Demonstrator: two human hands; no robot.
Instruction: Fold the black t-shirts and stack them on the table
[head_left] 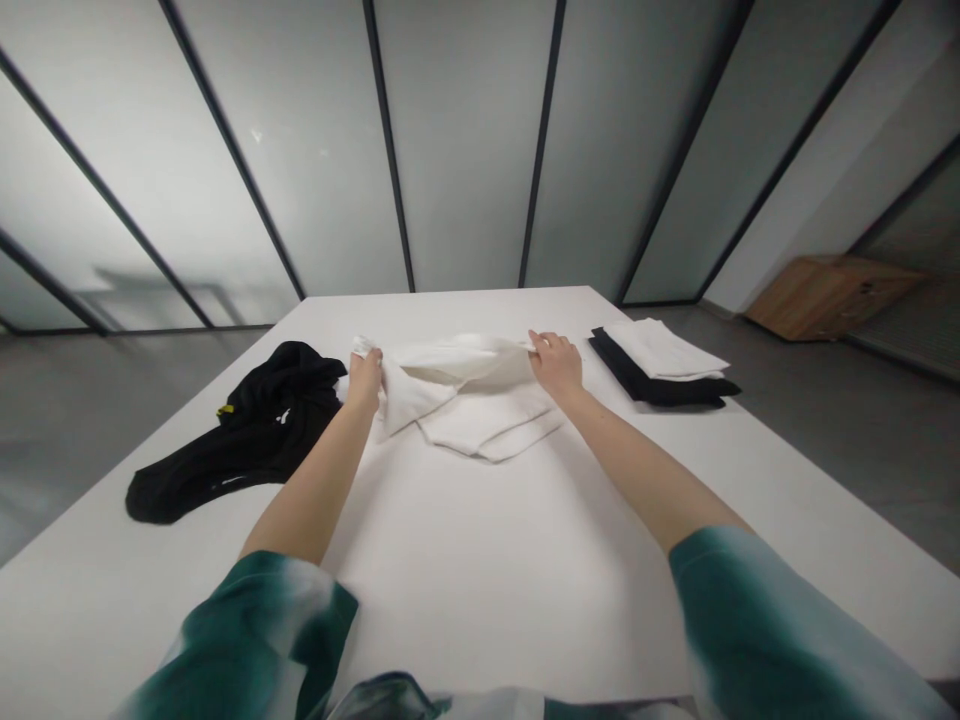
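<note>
Glass (465, 150), split by dark bars (389, 145), is standing beyond everything else, and grey floor (45, 420) is showing on both sides. The white desk (480, 580) is stretching across the middle and carrying all the clothes. A wooden cabinet (832, 300) is standing on the floor past the desk's far right corner. Green-and-white sleeves (787, 620) are covering the person's upper arms at the lower edge. A black garment (285, 430) is lying loosely heaped on the left, close to the left forearm. The white cloth (480, 420) is lying mid-desk between the hands, its far edge lifting and its near part resting in overlapping layers. On the right, a folded black cloth (667, 392) is lying under a folded white one (666, 350). The left hand (365, 382) is grasping the white cloth's left corner with bent fingers (375, 358); the right hand (556, 365) is pinching its right end. A yellow tag (226, 410) is sticking out of the black garment.
</note>
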